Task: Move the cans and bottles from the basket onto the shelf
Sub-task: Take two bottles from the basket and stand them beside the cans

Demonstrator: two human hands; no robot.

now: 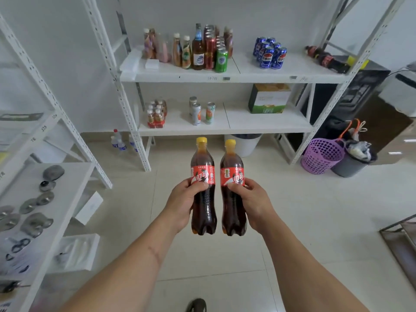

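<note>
Dark brown cola fills two plastic bottles with yellow caps and red labels, both held upright and side by side, near each other, above the pale tiled floor (315, 221). The left hand (182, 206) is wrapped closed around the left bottle (203, 190), and the right hand (254, 203) is closed in the same way around the right bottle (233, 190). In front stands a white metal shelf (225, 76) with perforated posts and two flat boards. On the upper board there is a tight group of glass and plastic bottles and cans (202, 50), six blue cans (269, 52) (the back ones are partly hidden), and one cola bottle lying on its side (326, 59) at the right end. The lower board holds a shrink-wrapped pack of small bottles (157, 113), three slim cans (201, 111) and a green cardboard box (269, 99). A purple plastic basket (322, 155) with round holes stands on the floor beside the shelf.
</note>
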